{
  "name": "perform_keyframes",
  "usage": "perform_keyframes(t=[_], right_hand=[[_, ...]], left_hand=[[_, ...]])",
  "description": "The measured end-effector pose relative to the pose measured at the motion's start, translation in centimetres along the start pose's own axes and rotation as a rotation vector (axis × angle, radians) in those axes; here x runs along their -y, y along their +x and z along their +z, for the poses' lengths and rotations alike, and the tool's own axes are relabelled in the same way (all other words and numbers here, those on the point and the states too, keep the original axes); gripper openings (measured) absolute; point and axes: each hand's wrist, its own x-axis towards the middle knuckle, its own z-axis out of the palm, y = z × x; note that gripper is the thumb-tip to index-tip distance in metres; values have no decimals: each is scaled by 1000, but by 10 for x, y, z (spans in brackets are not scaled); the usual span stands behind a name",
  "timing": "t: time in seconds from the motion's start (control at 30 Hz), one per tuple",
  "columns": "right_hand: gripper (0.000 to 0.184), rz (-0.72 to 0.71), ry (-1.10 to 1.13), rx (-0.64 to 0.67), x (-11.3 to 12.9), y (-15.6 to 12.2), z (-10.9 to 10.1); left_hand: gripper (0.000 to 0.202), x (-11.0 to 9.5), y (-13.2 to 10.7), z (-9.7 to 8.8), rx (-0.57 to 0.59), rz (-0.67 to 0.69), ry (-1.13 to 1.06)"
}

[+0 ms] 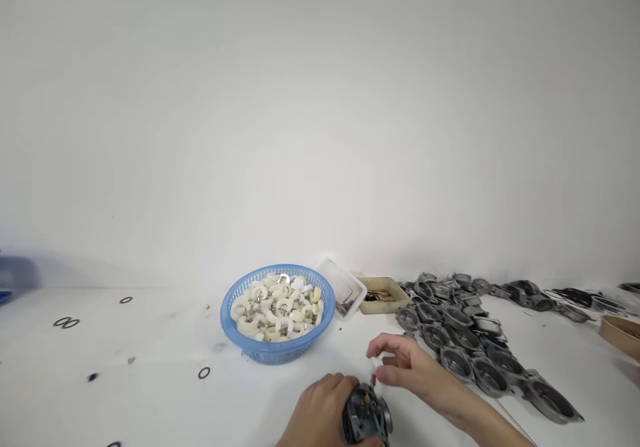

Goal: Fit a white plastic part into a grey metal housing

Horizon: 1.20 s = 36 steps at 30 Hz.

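Note:
My left hand [320, 410] is closed around a dark metal carburetor body [367, 420] at the bottom edge of the view. My right hand [407, 367] hovers just above and to the right of it, fingers curled in a pinch over a small pale part that I cannot make out. A blue plastic basket [235, 330] filled with white curved plastic pieces [277, 307] stands on the white table behind my hands.
A heap of grey metal bowl covers [465, 340] spreads over the right side. Behind the basket sit a clear tray [345, 290] and a beige tray [383, 295]. Black rubber rings [67, 323] lie scattered at left. A brown edge [623, 333] shows far right.

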Motion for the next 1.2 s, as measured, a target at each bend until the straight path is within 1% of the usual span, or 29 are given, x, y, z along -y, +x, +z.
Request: perform_keyframes(t=[0.07, 0.13, 0.2, 0.27, 0.33, 0.4, 0.47, 0.57, 0.67, 0.77, 0.83, 0.87, 0.93, 1.0, 1.03, 1.1, 1.13, 1.2], right_hand=[[40, -42, -17, -96, -10, -4, 6], [36, -134, -111, -233, -22, -8, 15], [27, -301, -327, -406, -34, -12, 29], [22, -504, -589, -567, -45, -16, 43], [24, -636, -784, -655, -52, -17, 57], [26, -683, -926, -692, -56, -15, 67], [28, -701, -1071, -722, -57, -11, 71], [33, -756, -1219, -763, -57, -4, 72], [38, -770, -1234, -731, -56, -3, 72], [42, -750, -1177, -671, -51, -8, 71], [38, -714, -1089, -628, -44, -14, 64], [33, -681, -1033, -609, -40, -16, 57], [28, -590, -925, -602, -30, -17, 37], [33, -477, -882, -638, -22, -10, 12], [36, -419, -902, -642, -19, -4, -1], [38, -316, -985, -576, -16, 11, -23], [36, -285, -1022, -526, -16, 20, -31], [28, -260, -1081, -428, -20, 39, -41]], left_hand=[[63, 1, 1, 1, -9, -6, 16], [65, 1, 1, 4, -22, -17, 33], [62, 1, 1, 7, -38, -26, 42], [59, 0, 0, 10, -53, -34, 48], [55, -1, -1, 12, -72, -39, 64], [46, -2, -2, 13, -94, -34, 82], [39, -2, -3, 14, -117, -28, 88], [38, -2, -3, 14, -149, -28, 58], [39, -2, -3, 12, -159, -26, 12], [43, -3, -4, 7, -147, -25, -32], [50, -3, -5, 5, -150, -24, -78], [54, -3, -6, 4, -155, -21, -97], [59, -5, -6, 1, -160, -7, -112], [52, -6, -6, -1, -167, 13, -101], [46, -7, -6, -1, -174, 20, -97], [39, -7, -5, -1, -188, 23, -104], [38, -7, -5, 0, -193, 20, -113], [36, -5, -4, 4, -201, 17, -130]])
